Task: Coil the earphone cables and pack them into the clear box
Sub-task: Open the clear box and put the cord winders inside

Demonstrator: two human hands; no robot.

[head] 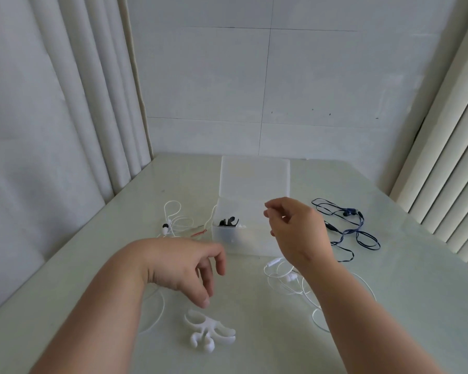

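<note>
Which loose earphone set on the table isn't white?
The blue earphones, right of the box. The left set, beside the box, and the near set, in front of it, are both white.

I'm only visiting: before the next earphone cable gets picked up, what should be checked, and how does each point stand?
1. Box open: ok, its lid stands up behind.
2. Room inside: ok, the part in view holds little besides a black item.
3. Left hand free: ok, fingers hang loose above the white winder.
4. Right hand free: cannot tell, its fingertips are curled away from view.
5. Cables coiled: not ok. The blue earphones, the white set left of the box and the white set by the right arm all lie loose.
</note>
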